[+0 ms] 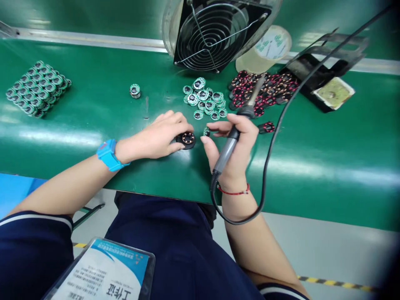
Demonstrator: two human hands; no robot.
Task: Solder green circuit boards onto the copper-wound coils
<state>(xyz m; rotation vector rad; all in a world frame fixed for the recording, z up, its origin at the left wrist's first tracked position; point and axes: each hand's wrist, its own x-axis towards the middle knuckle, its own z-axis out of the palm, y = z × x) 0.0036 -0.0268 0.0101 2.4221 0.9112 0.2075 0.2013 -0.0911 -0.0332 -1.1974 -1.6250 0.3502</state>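
My left hand (165, 133) is closed on a black round holder (189, 146) on the bench, with a copper-coloured ring of winding (188, 138) in it. Just to the right, my right hand (236, 141) pinches a small round green circuit board (206, 131) on edge between thumb and fingertips. The same hand also carries a soldering iron (227, 152), its grey handle lying across the palm and its tip pointing up and away. A loose pile of round green boards (204, 98) lies beyond both hands.
Stacked green boards (37, 89) stand at far left; a single one (135, 91) sits apart. A fan (209, 37) stands at the back. Red-and-black coil parts (271, 89), a tape roll (265, 50) and a soldering stand with sponge (334, 93) are right. A cable (268, 160) loops past my right arm.
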